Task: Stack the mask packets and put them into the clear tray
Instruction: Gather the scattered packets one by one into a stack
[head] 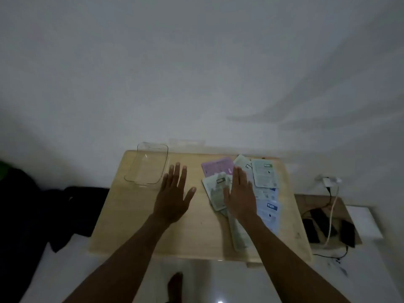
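Several mask packets lie spread over the right half of a small wooden table (135, 232): a purple packet (215, 168) at the back, a green-white packet (215, 193) in front of it, another green-white packet (264, 173) to the right, and blue-white packets (270, 212) nearer me. The clear tray (147, 165) stands empty at the table's back left corner. My left hand (173, 193) hovers flat and open beside the tray's right edge. My right hand (240, 194) is flat and open over the middle of the packets, fingers together, holding nothing.
The table stands against a white wall. To the right, a low wooden stand (347, 206) carries dark phones (317, 226) and a white charging cable (331, 217) from a wall plug. Dark cloth (72, 213) lies on the floor at the left. A foot (175, 285) shows below the table.
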